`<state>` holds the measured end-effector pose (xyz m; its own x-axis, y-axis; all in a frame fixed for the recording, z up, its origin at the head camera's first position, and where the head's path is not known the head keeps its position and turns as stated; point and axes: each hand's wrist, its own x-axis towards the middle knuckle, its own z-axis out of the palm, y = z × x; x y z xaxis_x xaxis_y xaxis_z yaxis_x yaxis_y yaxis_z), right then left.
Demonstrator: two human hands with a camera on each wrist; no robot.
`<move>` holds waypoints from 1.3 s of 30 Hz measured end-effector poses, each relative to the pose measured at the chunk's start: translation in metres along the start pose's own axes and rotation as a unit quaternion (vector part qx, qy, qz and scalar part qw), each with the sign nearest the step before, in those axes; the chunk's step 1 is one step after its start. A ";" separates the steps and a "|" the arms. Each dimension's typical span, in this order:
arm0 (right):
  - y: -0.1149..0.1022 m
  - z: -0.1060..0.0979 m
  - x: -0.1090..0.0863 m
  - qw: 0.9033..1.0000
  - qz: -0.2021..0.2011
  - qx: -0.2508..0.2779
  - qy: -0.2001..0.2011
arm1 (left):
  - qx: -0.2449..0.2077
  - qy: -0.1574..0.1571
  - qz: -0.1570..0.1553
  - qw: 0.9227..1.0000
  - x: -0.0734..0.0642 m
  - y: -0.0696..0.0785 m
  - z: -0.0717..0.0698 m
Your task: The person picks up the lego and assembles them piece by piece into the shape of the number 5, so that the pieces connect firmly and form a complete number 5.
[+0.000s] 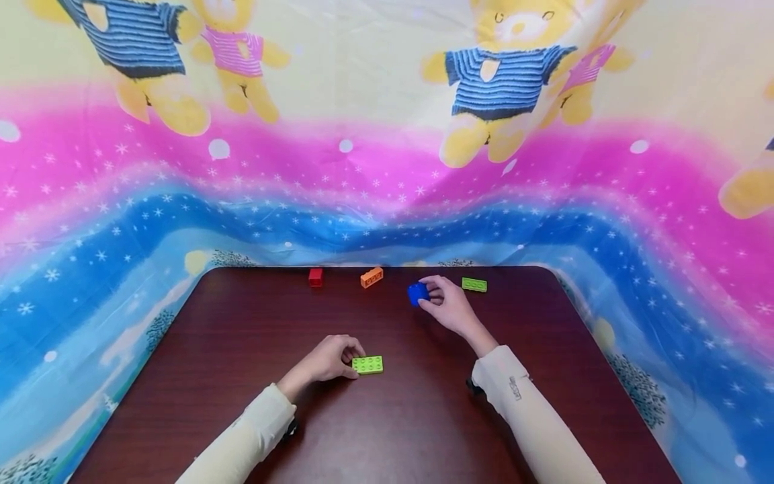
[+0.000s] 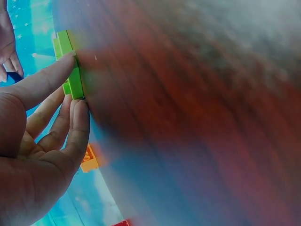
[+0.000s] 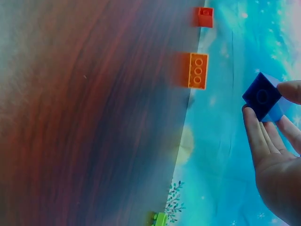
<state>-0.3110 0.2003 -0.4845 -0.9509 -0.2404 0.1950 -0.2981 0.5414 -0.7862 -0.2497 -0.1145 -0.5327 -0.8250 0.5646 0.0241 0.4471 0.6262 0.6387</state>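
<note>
Two pinches: left hand (image 1: 329,357) grips a green block (image 1: 369,365), right hand (image 1: 447,304) a blue block (image 1: 416,294) toward the far edge of the table (image 1: 423,423) — best kept light, steady.

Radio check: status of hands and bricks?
Left hand pinching green brick. Right hand holding blue brick off table. Orange brick, red brick at far edge.

Shows dark wood-grained table (image 1: 387,323) with rounded far corners | hung beyond far edge and past left and right edges with cloth (image 1: 363,81) | printed with bears (image 1: 498,81) on cream above pink and blue bands (image 1: 363,168), plus snowflakes (image 1: 51,274) | lit with pale sheen (image 1: 375,430) midway between side edges
</note>
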 end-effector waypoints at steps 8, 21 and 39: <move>-0.008 0.007 -0.014 0.999 0.010 0.030 -0.019 | -0.004 -0.008 -0.005 1.000 0.005 0.003 0.002; -0.020 0.018 -0.034 0.998 -0.009 0.032 -0.056 | -0.011 -0.012 0.013 1.000 0.013 0.006 0.005; -0.025 0.032 -0.048 0.994 -0.020 0.046 -0.100 | -0.037 -0.023 0.017 0.999 0.015 0.011 0.007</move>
<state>-0.2552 0.1728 -0.4929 -0.9000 -0.4205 0.1151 -0.3183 0.4534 -0.8326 -0.2552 -0.0956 -0.5309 -0.7922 0.6101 0.0130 0.4468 0.5654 0.6933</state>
